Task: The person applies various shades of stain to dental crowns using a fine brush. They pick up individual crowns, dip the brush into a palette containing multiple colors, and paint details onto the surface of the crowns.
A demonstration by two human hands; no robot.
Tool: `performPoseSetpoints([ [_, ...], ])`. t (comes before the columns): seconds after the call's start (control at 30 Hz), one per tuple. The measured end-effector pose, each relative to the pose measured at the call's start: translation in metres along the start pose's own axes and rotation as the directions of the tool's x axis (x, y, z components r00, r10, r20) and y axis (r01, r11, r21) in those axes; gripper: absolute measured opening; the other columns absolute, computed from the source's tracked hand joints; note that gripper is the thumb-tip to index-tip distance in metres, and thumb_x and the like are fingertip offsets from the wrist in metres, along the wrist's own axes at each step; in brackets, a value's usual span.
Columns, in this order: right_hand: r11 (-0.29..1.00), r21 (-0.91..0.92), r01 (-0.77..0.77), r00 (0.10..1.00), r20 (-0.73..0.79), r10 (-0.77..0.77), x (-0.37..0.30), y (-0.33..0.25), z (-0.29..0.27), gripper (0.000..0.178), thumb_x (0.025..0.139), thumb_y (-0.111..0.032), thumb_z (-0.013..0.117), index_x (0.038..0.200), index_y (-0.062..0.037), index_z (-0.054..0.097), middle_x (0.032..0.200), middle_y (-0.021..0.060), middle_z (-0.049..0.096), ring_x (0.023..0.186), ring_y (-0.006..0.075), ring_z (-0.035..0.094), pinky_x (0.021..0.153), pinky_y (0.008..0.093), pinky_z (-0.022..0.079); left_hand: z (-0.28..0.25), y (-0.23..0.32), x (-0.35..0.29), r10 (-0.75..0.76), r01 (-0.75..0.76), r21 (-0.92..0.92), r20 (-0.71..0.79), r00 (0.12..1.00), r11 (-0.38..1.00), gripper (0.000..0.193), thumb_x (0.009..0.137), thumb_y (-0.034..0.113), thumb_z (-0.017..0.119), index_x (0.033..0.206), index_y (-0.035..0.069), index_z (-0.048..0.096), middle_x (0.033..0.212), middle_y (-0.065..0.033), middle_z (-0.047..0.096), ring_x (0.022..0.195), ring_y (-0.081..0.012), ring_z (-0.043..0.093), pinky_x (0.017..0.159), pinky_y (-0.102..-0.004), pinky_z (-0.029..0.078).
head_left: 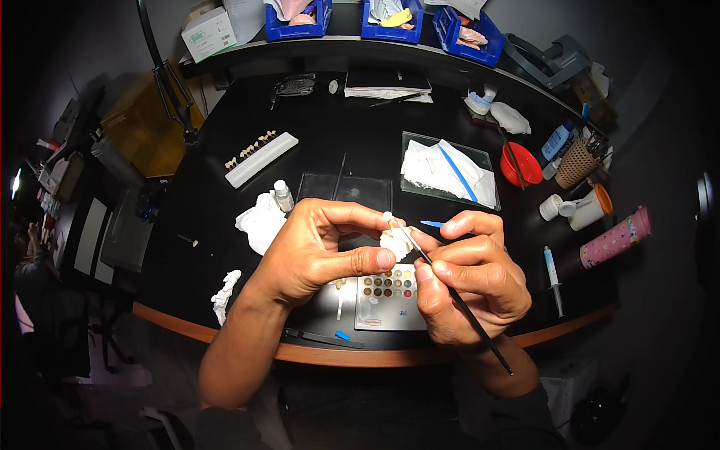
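Between the thumb and fingers of my left hand (319, 244) is a small white tooth-model piece (395, 244). A tiny white tip (388, 216) shows at its upper edge. My right hand (480, 281) pinches a thin brush (471, 324) with a black handle, slanting down to the right. The brush's fine end meets or nearly meets the white piece; exact contact is too small to tell. A blue pointed end (433, 223) shows beside my right fingers, the rest of it hidden. Below my hands lies a silver palette (390, 319) with several coloured wells, partly covered by my right hand.
To the left are a shade guide (262, 160), a small bottle (283, 196) and crumpled tissue (259, 225). A glass plate (415, 142) with tissue, a red bowl (521, 163), a syringe (553, 281) and a pink bottle (616, 238) stand or lie right. Blue bins (298, 31) line the back shelf.
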State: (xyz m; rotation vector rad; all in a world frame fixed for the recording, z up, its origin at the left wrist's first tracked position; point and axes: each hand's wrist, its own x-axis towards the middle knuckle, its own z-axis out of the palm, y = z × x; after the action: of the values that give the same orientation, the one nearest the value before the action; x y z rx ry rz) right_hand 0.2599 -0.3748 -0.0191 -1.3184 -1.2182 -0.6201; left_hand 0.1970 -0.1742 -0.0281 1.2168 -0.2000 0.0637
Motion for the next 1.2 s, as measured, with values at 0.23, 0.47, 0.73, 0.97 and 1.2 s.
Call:
performPoseSetpoints([
  [0.23,1.000,0.008,0.006,1.000,0.004,-0.006,-0.0023,0.0041,-0.0010,0.026,0.070,0.011,0.080,0.091,-0.0015,0.072,0.082,0.0116,0.074,0.092,0.0283,0.068,0.082,0.0357,0.055,-0.0005,0.0001,0.0012,-0.037,0.037,-0.009,0.000,0.999,0.999,0.033,0.083,0.006,0.087,0.113,-0.005,0.076,0.108,-0.0143,0.076,0.103,-0.0193,0.071,0.095,-0.0331,0.057],
  [0.47,1.000,0.007,-0.018,1.000,-0.019,0.018,-0.0016,0.0014,0.0008,0.024,0.070,0.010,0.079,0.090,-0.0012,0.072,0.081,0.0107,0.073,0.093,0.0281,0.068,0.082,0.0357,0.054,-0.0036,-0.0030,0.0018,0.014,-0.016,0.064,0.039,0.999,0.998,0.033,0.087,0.002,0.076,0.118,-0.009,0.072,0.114,-0.0227,0.076,0.107,-0.0258,0.074,0.098,-0.0371,0.058],
  [0.73,1.000,0.011,-0.028,0.999,-0.017,0.028,-0.0013,0.0016,0.0006,0.025,0.070,0.011,0.079,0.089,-0.0014,0.071,0.079,0.0104,0.072,0.091,0.0286,0.068,0.082,0.0352,0.055,-0.0025,-0.0010,0.0009,0.001,-0.001,0.070,0.007,1.000,0.998,0.033,0.086,0.004,0.080,0.116,-0.008,0.072,0.113,-0.0215,0.076,0.101,-0.0225,0.075,0.088,-0.0311,0.059],
  [0.97,0.999,0.018,-0.029,0.999,-0.023,0.029,-0.0011,0.0021,0.0021,0.026,0.069,0.013,0.078,0.089,-0.0015,0.070,0.077,0.0094,0.071,0.092,0.0282,0.068,0.081,0.0344,0.056,-0.0053,-0.0040,0.0018,0.020,-0.022,0.078,0.024,1.000,0.997,0.033,0.087,0.004,0.080,0.116,-0.008,0.072,0.114,-0.0230,0.075,0.105,-0.0253,0.074,0.095,-0.0361,0.058],
  [1.2,0.998,0.038,-0.046,0.999,-0.027,0.047,0.0021,-0.0016,0.0025,0.022,0.071,0.014,0.073,0.087,0.0004,0.066,0.079,0.0105,0.067,0.095,0.0286,0.064,0.079,0.0347,0.065,-0.0038,-0.0032,0.0006,0.034,-0.034,0.100,0.000,0.999,0.994,0.034,0.083,0.002,0.084,0.115,-0.006,0.073,0.112,-0.0223,0.076,0.107,-0.0265,0.073,0.098,-0.0388,0.056],
])
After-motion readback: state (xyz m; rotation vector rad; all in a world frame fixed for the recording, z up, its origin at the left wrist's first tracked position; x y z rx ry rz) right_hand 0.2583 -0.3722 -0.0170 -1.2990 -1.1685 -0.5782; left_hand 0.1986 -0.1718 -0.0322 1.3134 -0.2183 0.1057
